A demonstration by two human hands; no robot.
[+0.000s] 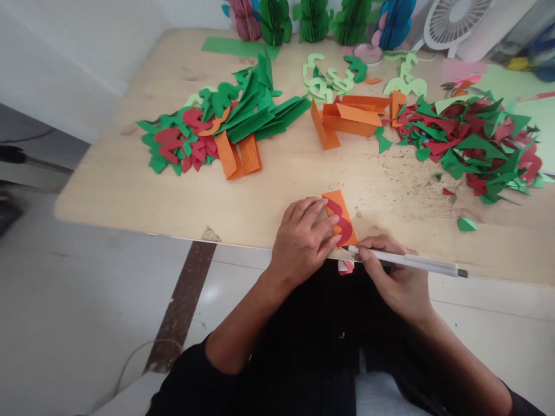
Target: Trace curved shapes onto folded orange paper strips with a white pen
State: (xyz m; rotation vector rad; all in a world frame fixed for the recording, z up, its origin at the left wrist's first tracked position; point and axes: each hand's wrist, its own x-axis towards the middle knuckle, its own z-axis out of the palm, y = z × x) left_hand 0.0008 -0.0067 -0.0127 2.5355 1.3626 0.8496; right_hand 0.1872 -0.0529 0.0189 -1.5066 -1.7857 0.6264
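An orange paper rectangle (337, 198) lies near the table's front edge with a red curved paper shape (345, 229) on top of it. My left hand (302, 236) rests palm down at their left side, its fingers spread and fingertips on the red shape and the orange paper. My right hand (396, 277) is closed around a white pen (416, 262). The pen's tip touches or nearly touches the lower edge of the orange paper beside the red shape.
Green and red cut shapes (169, 138), folded green strips (260, 110) and folded orange papers (353, 115) lie beyond my hands. A scrap heap (477, 141) is at the right. Honeycomb paper figures (314, 20) and a white fan (455, 20) stand at the back.
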